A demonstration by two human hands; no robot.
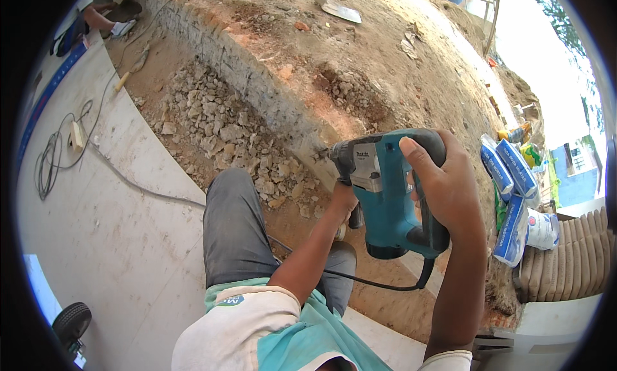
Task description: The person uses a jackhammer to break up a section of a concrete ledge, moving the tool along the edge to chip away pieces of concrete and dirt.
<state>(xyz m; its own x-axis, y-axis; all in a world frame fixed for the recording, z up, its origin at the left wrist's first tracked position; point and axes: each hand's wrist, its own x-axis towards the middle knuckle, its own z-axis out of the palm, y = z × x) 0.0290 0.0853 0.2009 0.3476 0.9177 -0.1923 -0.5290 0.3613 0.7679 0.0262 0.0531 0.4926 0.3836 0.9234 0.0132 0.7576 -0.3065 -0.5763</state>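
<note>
A teal and black demolition hammer (384,211) is held level in front of my body, its nose toward the side of a rough concrete ledge (247,81). My right hand (453,181) is closed around its rear handle, with the thumb lying over the top. Near the tool's front, my left hand (342,202) grips the side handle; the body of the tool hides part of its fingers. Only a little of the bit shows, and whether its tip touches the concrete I cannot tell. From the handle's base a black cord (379,285) runs back past my knee.
Broken rubble (225,130) lies along the ledge's foot. At upper left another person's gloved hand (123,27) reaches down. A coiled cable (48,168) rests on the pale floor (141,242). A shovel (340,11) lies above; blue-and-white bags (511,233) are stacked at right.
</note>
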